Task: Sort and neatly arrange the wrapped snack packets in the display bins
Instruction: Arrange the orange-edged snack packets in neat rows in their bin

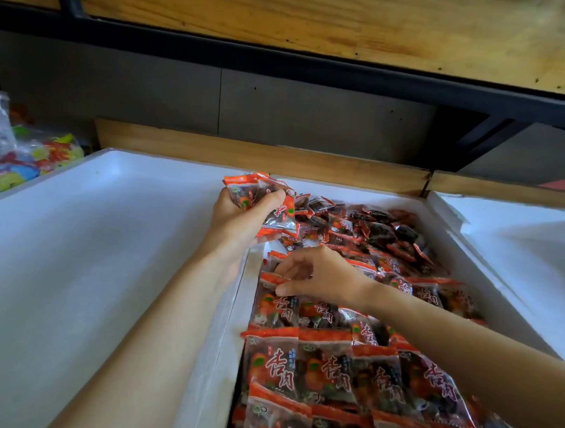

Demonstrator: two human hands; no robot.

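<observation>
Snack packets [327,372] cover the middle bin [224,336] wall to wall, tidy rows near, a loose heap at its far end. Above its left wall the left hand [238,214] grips a bunch; the right hand [323,276] pinches one just inside. The left bin [90,251] beside it shows open white floor, as does the right bin [520,248]. Behind it rises a wooden rail [245,152], a dark shelf beam [316,68] overhead.

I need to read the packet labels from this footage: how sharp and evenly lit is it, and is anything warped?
Head view: near packets are sharp and readable; the far heap is dim and soft; the black shelf rail bows from the wide lens; the white foam bin looks bluish.
</observation>
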